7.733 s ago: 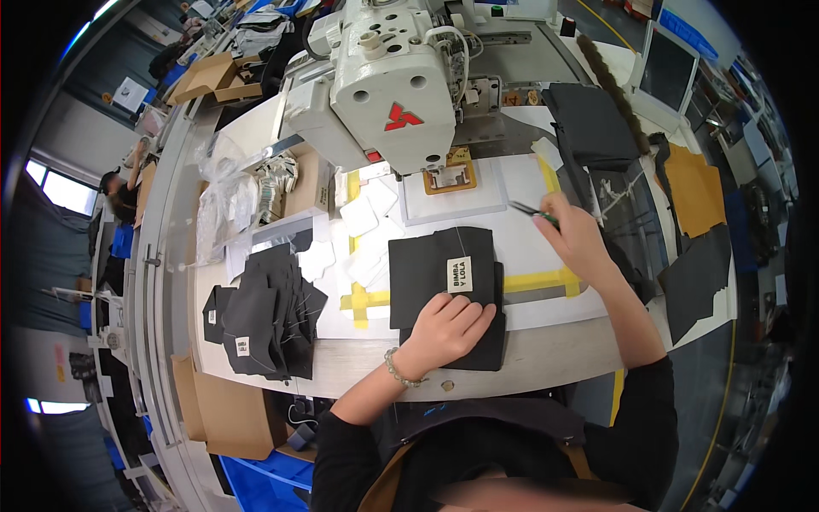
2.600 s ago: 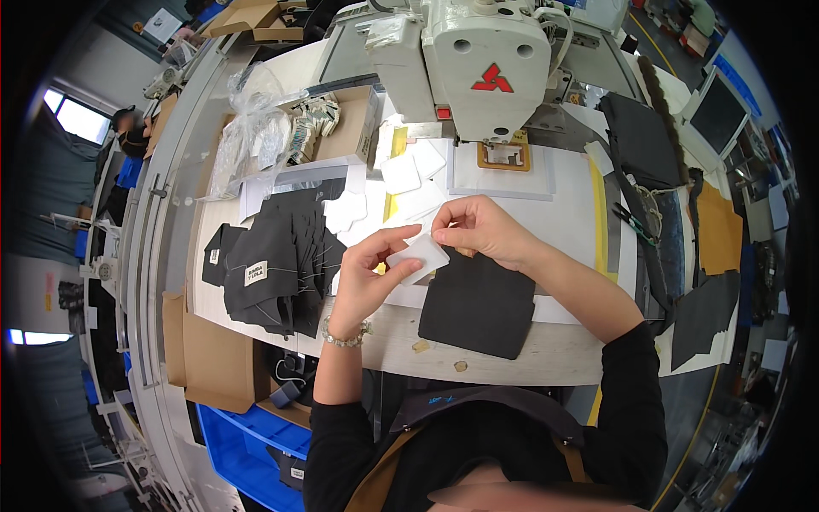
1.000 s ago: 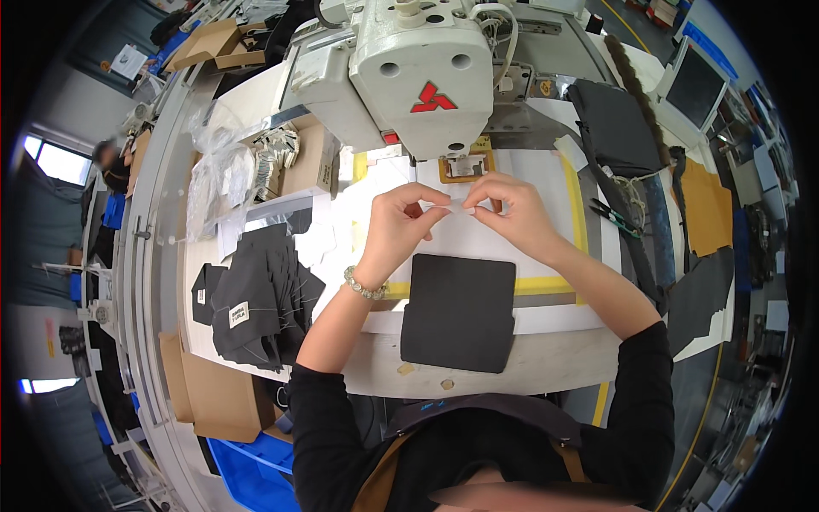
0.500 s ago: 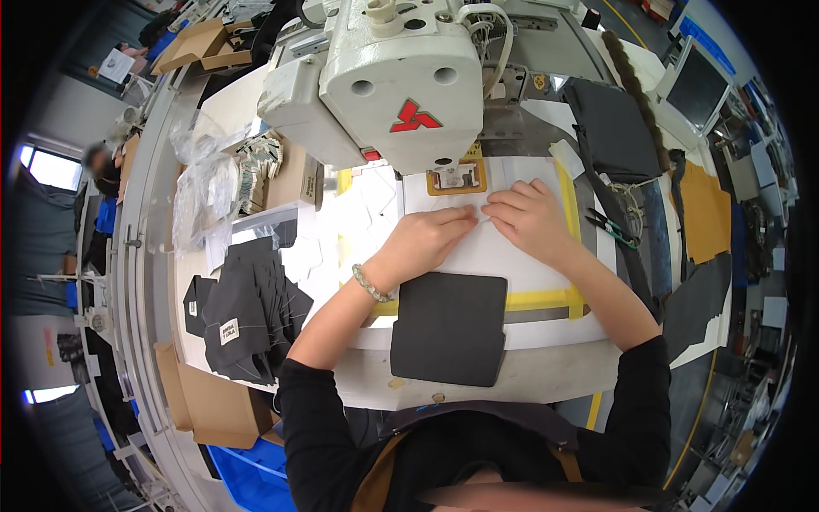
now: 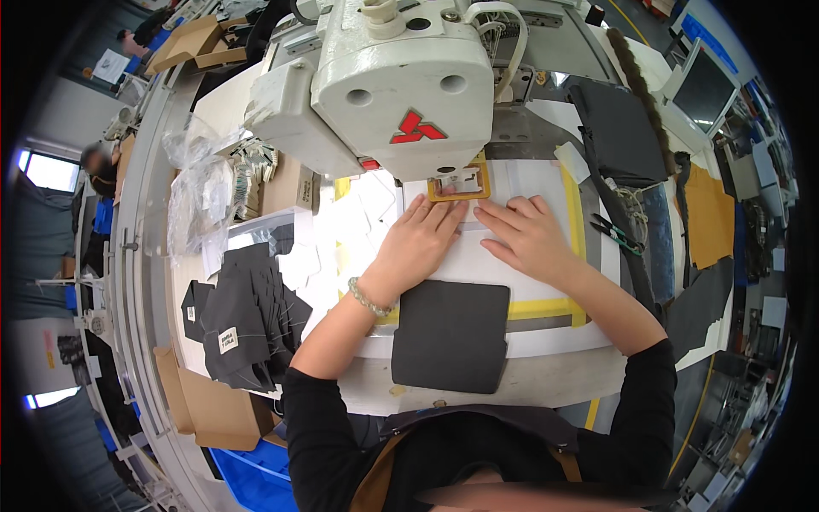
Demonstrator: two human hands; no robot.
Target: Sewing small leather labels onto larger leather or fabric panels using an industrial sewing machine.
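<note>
Both my hands lie at the front of a yellow rectangular frame (image 5: 485,181) under a white sewing machine head (image 5: 358,72). My left hand (image 5: 415,246) stretches its fingers to the frame's front left edge. On the white sheet (image 5: 478,273), bordered with yellow tape, my right hand (image 5: 527,235) rests with fingers spread, just right of the frame. I see nothing held in either hand. What lies inside the frame is small and partly covered by the machine. A dark grey fabric panel (image 5: 450,337) sits flat between my forearms, near the table's front edge.
Dark fabric pieces with white labels (image 5: 252,320) are heaped on the left. Behind them stand a cardboard box of labels (image 5: 286,183) and clear plastic wrapping (image 5: 192,196). Green-handled snips (image 5: 616,235) and a folded dark cloth (image 5: 618,128) lie on the right.
My fingertips were close together in front of the frame. Now the hands have parted slightly and moved forward, with the fingers stretched out flat. The view has shifted a little.
</note>
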